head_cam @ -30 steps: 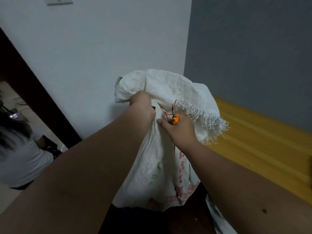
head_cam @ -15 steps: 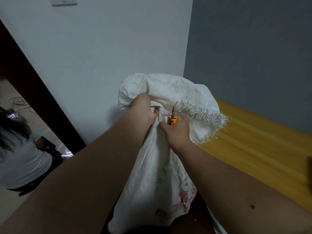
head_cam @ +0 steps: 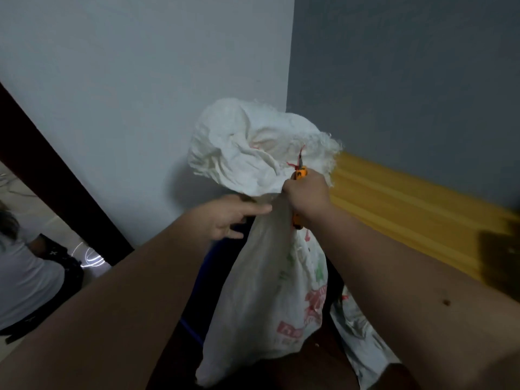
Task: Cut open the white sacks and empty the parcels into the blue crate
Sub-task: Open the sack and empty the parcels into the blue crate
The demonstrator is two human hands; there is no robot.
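The right hand [head_cam: 305,194] is fisted round the gathered neck of the white sack [head_cam: 270,280] and round an orange cutter [head_cam: 300,173], which pokes up beside the red tie string [head_cam: 294,163], presumably to slice it. The left hand [head_cam: 230,218] reaches for the neck below with fingers loosely spread, holding nothing. The sack hangs upright over a blue crate [head_cam: 206,263], so the parcels should drop in.

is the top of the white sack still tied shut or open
Tied shut: red string cinches the white sack at its neck, bunched top flaring above.
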